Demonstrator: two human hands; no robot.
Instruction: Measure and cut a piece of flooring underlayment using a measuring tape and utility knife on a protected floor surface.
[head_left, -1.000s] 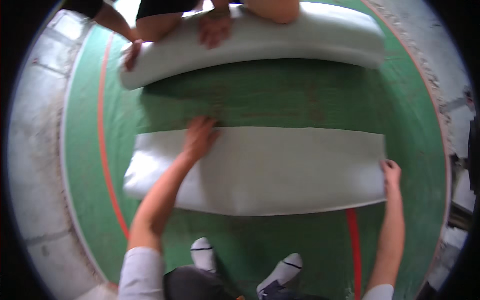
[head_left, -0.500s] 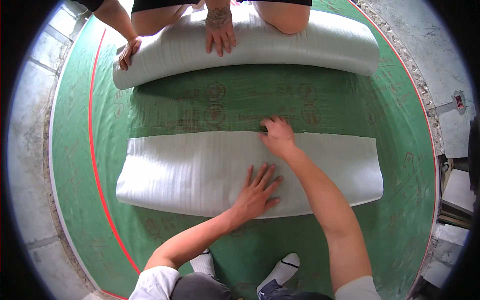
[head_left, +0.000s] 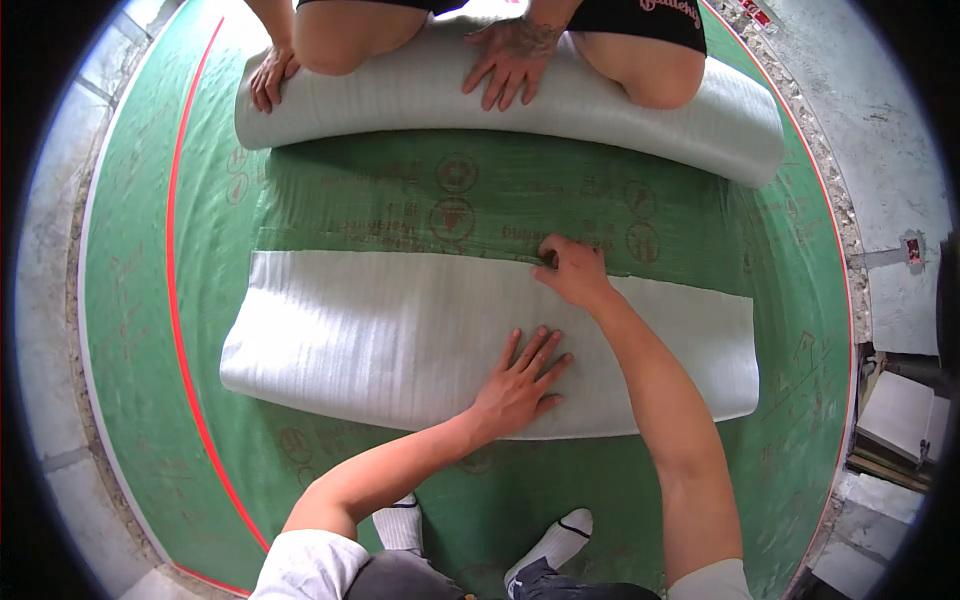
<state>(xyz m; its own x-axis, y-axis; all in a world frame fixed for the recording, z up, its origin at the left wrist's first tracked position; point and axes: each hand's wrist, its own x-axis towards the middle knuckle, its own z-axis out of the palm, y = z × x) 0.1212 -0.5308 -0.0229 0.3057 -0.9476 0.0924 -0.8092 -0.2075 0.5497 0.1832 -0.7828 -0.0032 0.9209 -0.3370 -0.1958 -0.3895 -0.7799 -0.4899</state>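
Note:
A silvery-white foam sheet lies across the green floor covering in front of me, its near edge looking rounded like a fold. My left hand rests flat on it, right of its middle, fingers spread. At the sheet's far edge is my right hand, its fingers curled in; what they hold is too small and hidden to make out. Beyond a strip of green lies a thick roll of the same foam. Another person kneels on that roll, with one hand at its left end and a tattooed hand near its middle.
Green printed film covers the floor, with a red line running down its left side. My socked feet stand on the near part. Rough concrete borders the film; boards and a white box lie at the right.
The view has shifted and turned slightly. My right hand stays at the sheet's far edge and my left hand stays flat. The other person's tattooed hand now has its fingers spread wider.

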